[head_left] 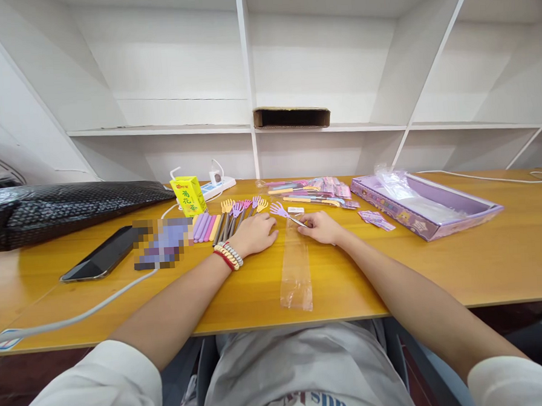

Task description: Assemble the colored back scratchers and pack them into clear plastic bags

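My right hand [323,227] pinches the metal rod of a small back scratcher [280,210], whose purple hand-shaped head points left. Beneath it, a clear plastic sleeve [295,277] lies flat on the table, running toward the front edge. My left hand [255,234], with bracelets at the wrist, rests on the wood to the left of the sleeve, fingers loosely stretched out and holding nothing visible. Beyond it are several more back scratcher heads [237,210] in yellow, purple and pink on metal rods. Next to these lies a row of coloured handles [204,227].
Bagged back scratchers [318,190] are piled at the back. Right of them are purple cards [376,220] and an open purple box [427,232] with clear bags inside. Leftward stand a yellow drink carton [189,196], a power strip [216,186], a phone [101,254] and a black wrapped bundle [71,207].
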{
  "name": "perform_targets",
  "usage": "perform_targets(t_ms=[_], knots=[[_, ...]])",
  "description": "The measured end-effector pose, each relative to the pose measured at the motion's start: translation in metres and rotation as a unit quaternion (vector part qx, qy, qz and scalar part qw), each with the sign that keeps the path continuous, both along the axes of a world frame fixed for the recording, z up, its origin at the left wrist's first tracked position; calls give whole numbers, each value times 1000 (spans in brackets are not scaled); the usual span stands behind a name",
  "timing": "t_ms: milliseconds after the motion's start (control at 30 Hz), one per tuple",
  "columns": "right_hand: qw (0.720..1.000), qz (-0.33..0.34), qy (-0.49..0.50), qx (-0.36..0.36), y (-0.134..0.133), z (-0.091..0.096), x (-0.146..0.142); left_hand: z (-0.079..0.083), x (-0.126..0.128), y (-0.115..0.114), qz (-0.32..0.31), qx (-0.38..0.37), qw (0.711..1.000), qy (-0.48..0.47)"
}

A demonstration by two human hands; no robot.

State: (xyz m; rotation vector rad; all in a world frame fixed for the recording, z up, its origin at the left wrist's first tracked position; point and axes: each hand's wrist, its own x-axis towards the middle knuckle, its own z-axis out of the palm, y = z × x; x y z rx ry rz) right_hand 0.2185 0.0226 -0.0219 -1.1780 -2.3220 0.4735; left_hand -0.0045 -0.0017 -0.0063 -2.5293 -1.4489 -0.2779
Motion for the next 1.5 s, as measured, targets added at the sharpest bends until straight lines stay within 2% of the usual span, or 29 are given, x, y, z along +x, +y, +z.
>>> perform_targets(t_ms=[100,400,733,833,933,1100,1500], knots=[[1000,-1,4,-6,0,0,0,-2,-2,2,4,9,1000,4],[1000,-6,-3,-7,-1,2,-1,-5,-5,4,-27,-43,999,-19],[1000,-1,-5,-4,-1,1,0,2,0,2,-6,8,1000,-2],[1000,-3,-6,-5,0,0,0,5,-1,3,21,57,998,-14],[1000,-5,-11,-7,0,1,0,5,-6,7,85,95,992,-13],[1000,-5,-19,-11,-1,3,-1,1,-17,15,172,55,983,22],[1000,-8,-23,-6,-1,3,-1,-2,-20,22,192,-11,981,10]])
